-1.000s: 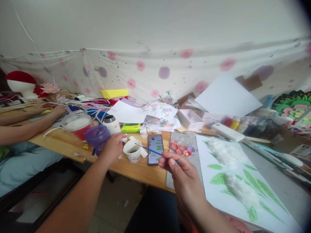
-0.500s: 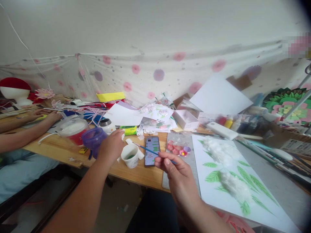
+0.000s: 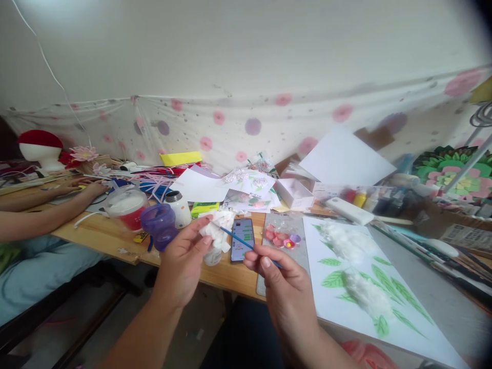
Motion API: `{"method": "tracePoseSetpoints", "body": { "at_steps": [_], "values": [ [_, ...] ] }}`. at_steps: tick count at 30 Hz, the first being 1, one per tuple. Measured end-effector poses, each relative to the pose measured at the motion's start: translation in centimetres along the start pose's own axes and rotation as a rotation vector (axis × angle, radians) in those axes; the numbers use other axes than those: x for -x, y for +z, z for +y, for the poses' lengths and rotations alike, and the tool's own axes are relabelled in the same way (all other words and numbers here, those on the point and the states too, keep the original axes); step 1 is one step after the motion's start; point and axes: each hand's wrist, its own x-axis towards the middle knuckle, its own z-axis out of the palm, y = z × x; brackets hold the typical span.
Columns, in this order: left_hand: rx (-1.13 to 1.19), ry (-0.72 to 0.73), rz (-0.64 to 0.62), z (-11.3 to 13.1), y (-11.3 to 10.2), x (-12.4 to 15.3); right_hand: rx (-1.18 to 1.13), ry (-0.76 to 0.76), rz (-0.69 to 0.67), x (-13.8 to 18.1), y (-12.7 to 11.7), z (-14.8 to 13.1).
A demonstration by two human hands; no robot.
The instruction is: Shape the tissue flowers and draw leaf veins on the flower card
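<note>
A crumpled white tissue (image 3: 220, 234) is pinched in my left hand (image 3: 184, 261), above the paper cup (image 3: 212, 257), which it mostly hides. Between the fingertips of my right hand (image 3: 282, 277) is a thin blue paintbrush (image 3: 240, 240), its tip pointing left against or just in front of the tissue. A phone (image 3: 239, 256) with a lit screen lies behind the brush. To the right, a white sheet (image 3: 326, 297) bears painted green leaves and two fluffy white clumps (image 3: 369, 294). A palette (image 3: 282, 237) with red and purple paint lies between phone and sheet.
At left are a purple cup (image 3: 158, 223), a red-and-white tub (image 3: 128, 207) and a white bottle (image 3: 180, 207). A co-worker's arms (image 3: 49, 218) rest on the table farther left. Papers, a white box (image 3: 294, 193), paint bottles (image 3: 360, 198) and brushes crowd the back and right.
My left hand has come from beside the purple cup towards the brush, bringing the white tissue in front of the paper cup. My right hand still holds the paintbrush. The view has shifted slightly.
</note>
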Motion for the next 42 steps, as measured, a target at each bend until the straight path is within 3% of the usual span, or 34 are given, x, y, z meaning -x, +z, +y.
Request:
{"method": "tracePoseSetpoints", "body": {
  "at_steps": [5,10,16,21,30,32,36,38,42],
  "values": [
    [0.261,-0.076,-0.012,1.3,2.0,1.2,0.249,-0.007,0.188,1.1,-0.5,-0.5],
    [0.372,-0.146,-0.055,2.1,3.1,2.0,0.376,-0.085,0.318,2.1,-1.0,-1.9],
    [0.429,-0.163,-0.099,1.8,5.0,2.7,0.662,-0.107,0.208,2.8,-2.8,-3.4],
    [0.449,-0.159,-0.213,1.0,6.1,3.4,0.720,-0.063,0.184,3.7,-4.0,-4.2],
    [0.400,-0.214,-0.365,0.5,9.0,6.0,1.060,-0.102,0.041,7.7,-7.4,-6.9],
    [0.391,-0.221,-0.378,0.5,10.0,6.4,1.194,-0.199,0.069,8.3,-8.1,-7.5],
    [0.377,-0.248,-0.383,0.5,11.4,6.6,1.600,-0.650,0.066,8.8,-9.7,-8.1],
    [0.383,-0.256,-0.368,0.5,11.6,6.4,1.674,-0.759,0.074,9.0,-10.4,-8.1],
    [0.394,-0.264,-0.357,0.2,11.7,6.1,1.520,-0.506,0.104,9.5,-11.1,-8.0]
  ]
}}
